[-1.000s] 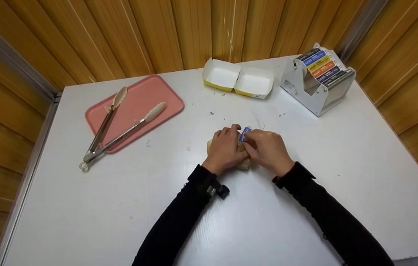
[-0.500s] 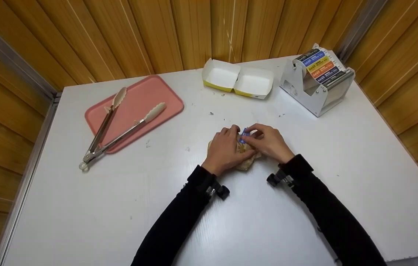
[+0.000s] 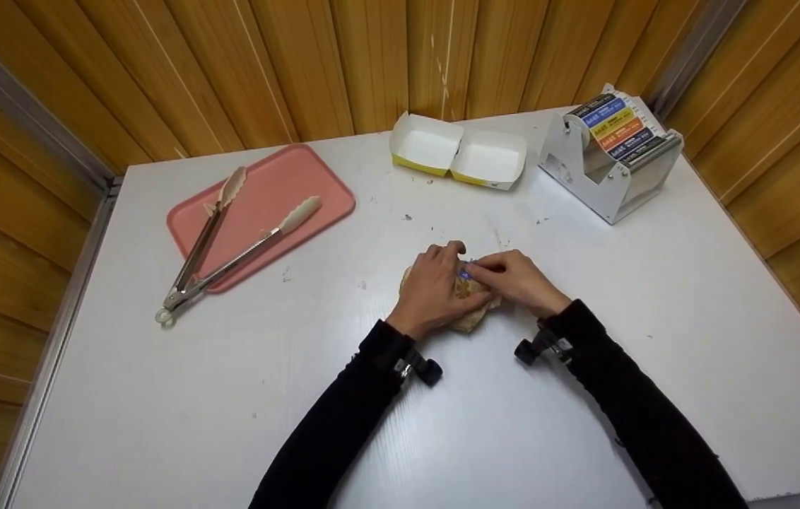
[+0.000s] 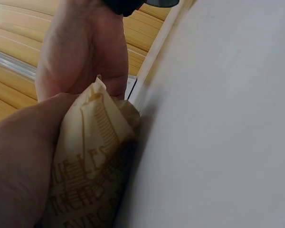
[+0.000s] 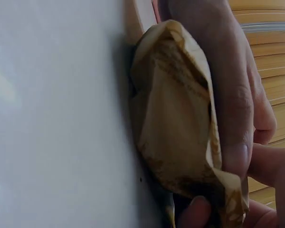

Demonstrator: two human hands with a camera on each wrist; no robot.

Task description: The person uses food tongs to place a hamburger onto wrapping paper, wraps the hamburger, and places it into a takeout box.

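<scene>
A brown-printed paper-wrapped food package (image 3: 469, 288) sits low on the table in the head view. My left hand (image 3: 430, 291) grips it from the left, with the thumb along its near side and the fingers over its far side. In the left wrist view the printed wrapper (image 4: 88, 166) comes to a folded peak. My right hand (image 3: 520, 281) holds a small blue sticker (image 3: 465, 270) at its right end, close over the wrapper, with bent fingers overlapping it. The right wrist view shows a creased side of the wrapper (image 5: 175, 123) with a fingertip below its edge.
At the back stands an opened white-and-yellow carton (image 3: 488, 155), with a metal label dispenser (image 3: 615, 155) of several coloured rolls to its right. Metal tongs (image 3: 227, 265) with pale tips lie across a pink tray (image 3: 280, 177) at the left. Wooden panels (image 3: 372, 63) enclose the table.
The blue sticker has come down from standing up beside the left hand to lying close over the wrapper. My right hand has turned and lowered with it; the left hand has stayed put.
</scene>
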